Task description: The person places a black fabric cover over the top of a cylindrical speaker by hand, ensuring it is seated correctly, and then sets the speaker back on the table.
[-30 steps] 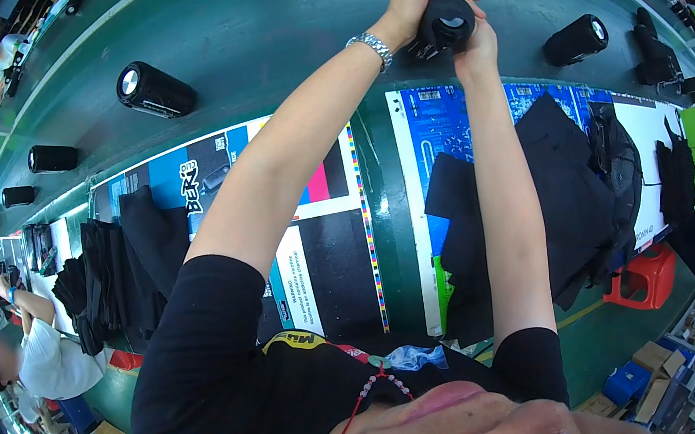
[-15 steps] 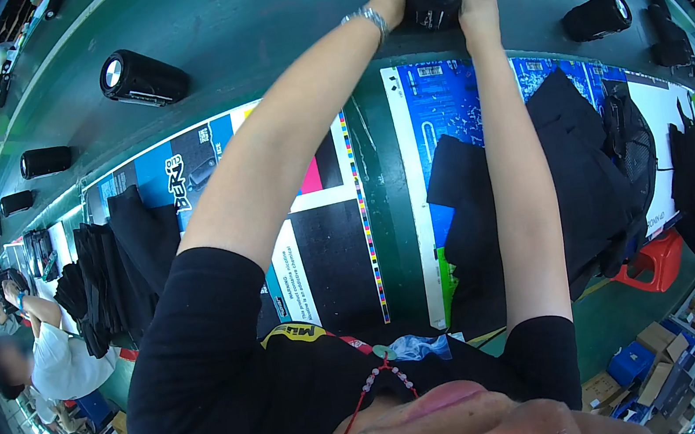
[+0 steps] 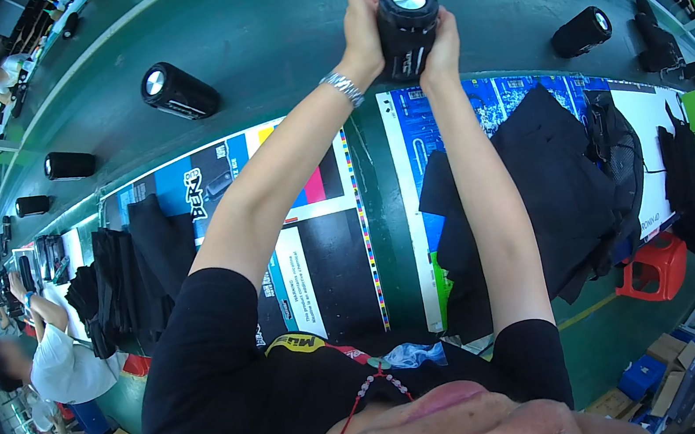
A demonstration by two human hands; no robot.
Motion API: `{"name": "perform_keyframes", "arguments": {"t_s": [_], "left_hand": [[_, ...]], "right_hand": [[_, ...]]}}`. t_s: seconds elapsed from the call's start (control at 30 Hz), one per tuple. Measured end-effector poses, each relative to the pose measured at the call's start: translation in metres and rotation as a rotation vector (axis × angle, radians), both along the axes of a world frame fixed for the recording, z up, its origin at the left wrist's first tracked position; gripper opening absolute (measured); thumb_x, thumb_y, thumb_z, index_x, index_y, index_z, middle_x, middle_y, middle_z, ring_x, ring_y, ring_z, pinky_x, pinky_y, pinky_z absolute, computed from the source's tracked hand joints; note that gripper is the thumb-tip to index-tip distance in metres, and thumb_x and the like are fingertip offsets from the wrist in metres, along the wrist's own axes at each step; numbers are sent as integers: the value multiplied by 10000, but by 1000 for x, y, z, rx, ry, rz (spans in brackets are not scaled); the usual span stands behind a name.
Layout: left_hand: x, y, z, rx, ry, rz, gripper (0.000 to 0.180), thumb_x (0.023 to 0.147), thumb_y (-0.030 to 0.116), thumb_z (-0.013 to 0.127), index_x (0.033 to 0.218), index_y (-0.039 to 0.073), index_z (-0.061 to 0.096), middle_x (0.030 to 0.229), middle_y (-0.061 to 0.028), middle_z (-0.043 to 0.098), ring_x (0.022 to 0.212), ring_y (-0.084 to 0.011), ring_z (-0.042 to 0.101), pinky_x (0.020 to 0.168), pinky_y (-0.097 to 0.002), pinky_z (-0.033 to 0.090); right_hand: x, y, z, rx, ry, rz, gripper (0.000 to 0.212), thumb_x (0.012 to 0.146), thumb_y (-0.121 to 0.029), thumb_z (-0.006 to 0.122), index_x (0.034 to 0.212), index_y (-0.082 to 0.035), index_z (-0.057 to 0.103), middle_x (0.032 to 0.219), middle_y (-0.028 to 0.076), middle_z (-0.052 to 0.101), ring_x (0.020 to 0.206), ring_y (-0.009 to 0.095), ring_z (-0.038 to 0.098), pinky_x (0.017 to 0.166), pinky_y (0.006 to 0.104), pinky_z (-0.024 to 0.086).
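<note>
A black cylindrical speaker [image 3: 410, 41] with a shiny silver disc on its end stands tilted between my two hands at the far middle. My left hand [image 3: 363, 30] presses its left side, thumb stretched away from it and fingers running behind the top. On the other side, my right hand [image 3: 441, 51] grips the speaker, with some fingers hidden behind it. Similar black speakers lie apart on the green surface: one [image 3: 179, 90] to the left and one [image 3: 581, 31] to the right.
Smaller-looking speakers [image 3: 70, 164] lie farther left along the green line [image 3: 278, 40]. Nearer me, printed sheets [image 3: 327, 264] cover the bench, with black cloth pieces [image 3: 532, 200] stacked on both sides. A red stool [image 3: 652, 265] stands at right. At left sits a person in white [image 3: 75, 366].
Both hands and the speaker have shifted left and nearer to me. My left thumb now sticks up away from the speaker. The view has shifted slightly.
</note>
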State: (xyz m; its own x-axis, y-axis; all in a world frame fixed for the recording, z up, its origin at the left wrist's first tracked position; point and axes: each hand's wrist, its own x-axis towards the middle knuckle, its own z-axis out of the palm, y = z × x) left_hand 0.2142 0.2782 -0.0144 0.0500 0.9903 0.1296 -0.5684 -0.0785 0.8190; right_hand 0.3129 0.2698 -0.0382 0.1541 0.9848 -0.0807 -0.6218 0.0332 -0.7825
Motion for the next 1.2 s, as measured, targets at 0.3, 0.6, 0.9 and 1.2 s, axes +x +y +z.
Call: {"name": "perform_keyframes", "arguments": {"t_s": [0.3, 0.6, 0.9, 1.2], "left_hand": [[-65, -65, 69, -64, -103, -71, 799, 914, 665, 228, 997, -33, 608, 898, -208, 675, 905, -300, 657, 832, -390, 533], [-64, -105, 96, 0, -290, -168, 782, 910, 651, 234, 956, -27, 620, 870, -213, 664, 873, -335, 651, 828, -431, 525], [-64, -94, 68, -209, -580, 26, 722, 966, 540, 130, 1058, -20, 576, 1012, -198, 644, 998, -331, 602, 927, -446, 460], [-103, -75, 7, -327, 41, 292, 631, 976, 516, 372, 1321, -7, 440, 1283, -151, 560, 1217, -246, 510, 1037, -372, 342]], "right_hand": [[-50, -66, 69, 3, -236, -8, 656, 989, -541, 271, 1000, 42, 574, 1025, 154, 601, 906, 197, 558, 836, 320, 431], [-45, -111, 78, 90, -196, 226, 449, 986, -335, 317, 991, 38, 568, 800, 131, 645, 665, 226, 651, 467, 346, 540], [-37, -113, 89, -27, -233, 365, 553, 911, -499, 539, 1062, 32, 582, 951, 127, 650, 735, 179, 668, 537, 314, 567], [-15, -56, 123, 644, -1153, -113, 549, 632, -143, 827, 1099, 13, 583, 1048, 157, 639, 986, 300, 613, 881, 358, 478]]}}
